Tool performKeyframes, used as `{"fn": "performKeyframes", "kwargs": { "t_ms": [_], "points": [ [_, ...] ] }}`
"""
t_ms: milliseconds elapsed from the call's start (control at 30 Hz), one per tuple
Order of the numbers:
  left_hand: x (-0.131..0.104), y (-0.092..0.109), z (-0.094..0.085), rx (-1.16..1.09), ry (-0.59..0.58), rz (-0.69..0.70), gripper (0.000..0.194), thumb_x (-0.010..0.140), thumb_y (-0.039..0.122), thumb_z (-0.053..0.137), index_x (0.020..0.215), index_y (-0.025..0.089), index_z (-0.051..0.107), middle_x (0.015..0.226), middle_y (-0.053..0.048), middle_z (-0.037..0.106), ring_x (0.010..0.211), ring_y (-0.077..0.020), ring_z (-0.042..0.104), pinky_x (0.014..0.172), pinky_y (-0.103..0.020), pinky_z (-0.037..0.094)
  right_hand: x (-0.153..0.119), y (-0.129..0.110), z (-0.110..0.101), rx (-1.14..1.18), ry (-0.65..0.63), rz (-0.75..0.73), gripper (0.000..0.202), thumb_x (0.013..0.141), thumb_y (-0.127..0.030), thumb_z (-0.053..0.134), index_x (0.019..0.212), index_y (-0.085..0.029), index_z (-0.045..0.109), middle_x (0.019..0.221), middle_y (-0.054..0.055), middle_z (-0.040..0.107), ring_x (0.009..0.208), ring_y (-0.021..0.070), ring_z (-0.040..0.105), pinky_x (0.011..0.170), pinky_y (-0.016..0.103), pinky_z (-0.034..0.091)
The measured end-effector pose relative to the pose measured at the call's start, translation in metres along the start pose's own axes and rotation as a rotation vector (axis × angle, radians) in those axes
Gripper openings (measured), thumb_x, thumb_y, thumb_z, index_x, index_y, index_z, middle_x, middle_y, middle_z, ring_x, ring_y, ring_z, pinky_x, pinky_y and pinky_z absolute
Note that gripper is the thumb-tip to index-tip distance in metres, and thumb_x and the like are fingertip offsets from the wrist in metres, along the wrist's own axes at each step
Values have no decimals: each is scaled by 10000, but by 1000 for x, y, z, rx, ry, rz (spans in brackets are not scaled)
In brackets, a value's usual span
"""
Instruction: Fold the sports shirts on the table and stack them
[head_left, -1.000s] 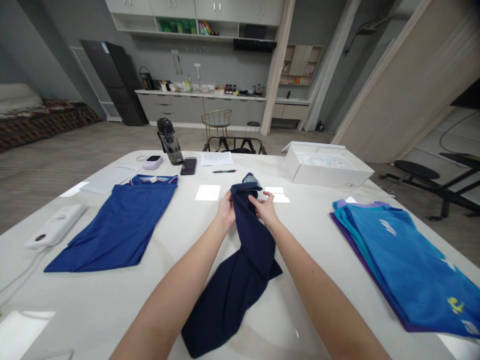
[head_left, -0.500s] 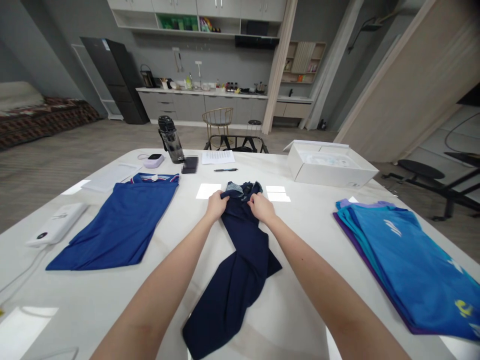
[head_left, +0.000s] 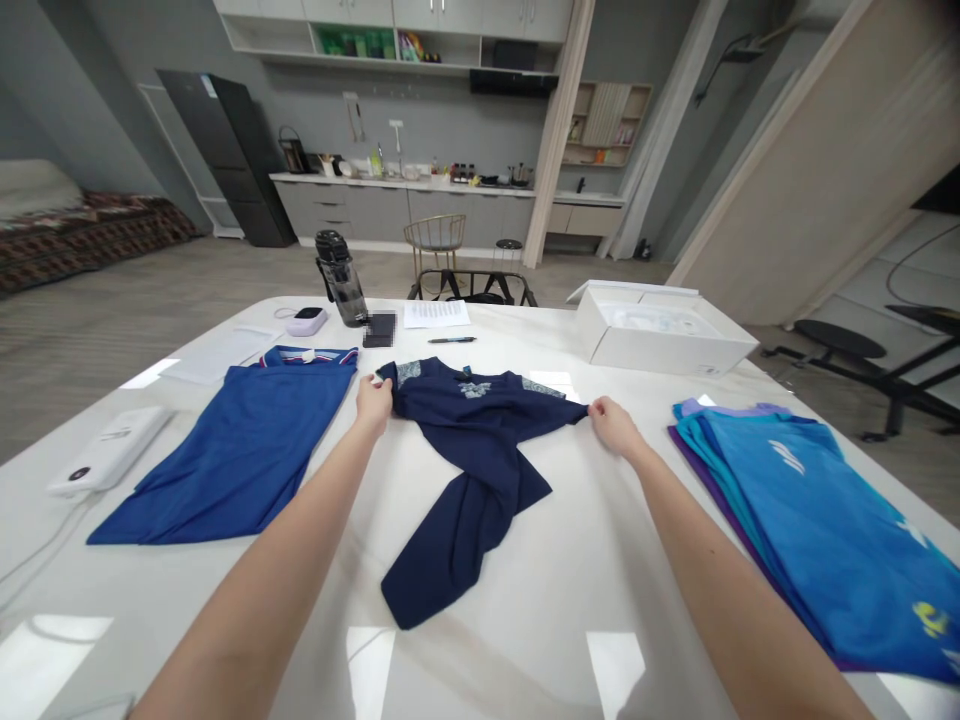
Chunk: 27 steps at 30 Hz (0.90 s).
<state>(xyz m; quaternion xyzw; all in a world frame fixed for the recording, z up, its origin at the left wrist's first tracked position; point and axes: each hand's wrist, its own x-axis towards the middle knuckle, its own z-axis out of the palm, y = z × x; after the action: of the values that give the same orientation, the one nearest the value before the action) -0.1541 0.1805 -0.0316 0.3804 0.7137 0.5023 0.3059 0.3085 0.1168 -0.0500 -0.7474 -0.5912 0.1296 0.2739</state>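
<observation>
A dark navy shirt with grey patterned shoulder patches lies on the white table in front of me. Its upper part is stretched wide, while the lower body stays bunched and twisted toward the near left. My left hand pinches the sleeve end on the left. On the other side, my right hand grips the tip of the right sleeve. To the left lies a folded blue shirt with a striped collar. A stack of blue, teal and purple shirts rests at the right.
An open white box stands at the back right. Along the far side are a black water bottle, a pen, a printed sheet and a small lilac device. A white power bank with a cable sits at left.
My hands have moved apart, left hand leftward and right hand rightward. The navy shirt's gathered top has spread out between them, and its lower end has slid away from me.
</observation>
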Motion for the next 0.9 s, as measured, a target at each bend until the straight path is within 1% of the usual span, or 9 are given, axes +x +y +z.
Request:
{"fn": "performKeyframes", "kwargs": {
  "t_ms": [100,167,200,267,367,533,600,733,900],
  "points": [
    [-13,3,5,312,18,461,476,877,155,554,1353,169,568,1387,-160,576,1326,-290,522,1144,-444,384,6,-19,4,-22,81,-1,288,966,-390,441,905,-197,646,963,106,705,901,253,623,827,348,440],
    [-21,8,14,572,-104,738,389,913,147,474,1262,191,639,1320,-135,618,1268,-288,560,1120,-434,403,13,-40,12,-30,133,-67,341,986,-411,427,1014,-187,684,1074,116,708,960,247,631,885,348,444],
    [-23,11,20,667,-179,791,366,932,148,436,1212,199,665,1267,-125,645,1215,-281,593,1087,-423,431,18,-52,17,-43,117,-101,342,986,-394,439,1075,-178,690,1129,123,701,988,242,634,905,343,443],
    [-24,15,31,817,-278,791,362,971,172,380,1173,193,680,1198,-126,671,1128,-276,636,1009,-409,478,29,-72,28,-100,5,-113,345,958,-363,517,1177,-154,682,1220,151,675,1045,247,638,915,332,446],
    [-20,17,45,986,-311,719,363,1010,288,390,1231,154,644,1203,-166,662,1106,-311,640,952,-431,496,46,-90,41,-195,-205,-50,427,850,-388,696,1202,-149,680,1221,171,673,1055,273,651,833,314,467],
    [-4,13,53,1086,-311,607,491,1021,481,374,1264,135,624,1262,-201,642,1158,-374,608,964,-498,474,72,-90,39,-127,-475,21,245,798,-379,748,894,-156,715,881,99,731,808,234,676,660,281,450],
    [1,11,55,1073,-340,597,531,1027,501,341,1304,135,608,1315,-201,624,1213,-367,584,1008,-493,452,84,-84,34,-67,-410,21,203,843,-366,701,890,-169,697,873,87,728,789,218,668,657,277,446],
    [8,9,68,1021,-399,622,617,1036,544,262,1411,144,547,1467,-186,535,1364,-353,478,1119,-489,371,113,-77,28,-189,-98,-21,229,922,-359,611,1072,-190,646,999,120,721,925,255,658,754,317,461],
    [19,11,91,993,-437,546,686,1024,594,228,1513,172,459,1604,-168,380,1478,-393,327,1182,-569,273,146,-82,47,-380,-11,-89,298,1003,-370,460,1219,-215,592,1160,160,673,1090,326,604,916,489,451]
  ]
}}
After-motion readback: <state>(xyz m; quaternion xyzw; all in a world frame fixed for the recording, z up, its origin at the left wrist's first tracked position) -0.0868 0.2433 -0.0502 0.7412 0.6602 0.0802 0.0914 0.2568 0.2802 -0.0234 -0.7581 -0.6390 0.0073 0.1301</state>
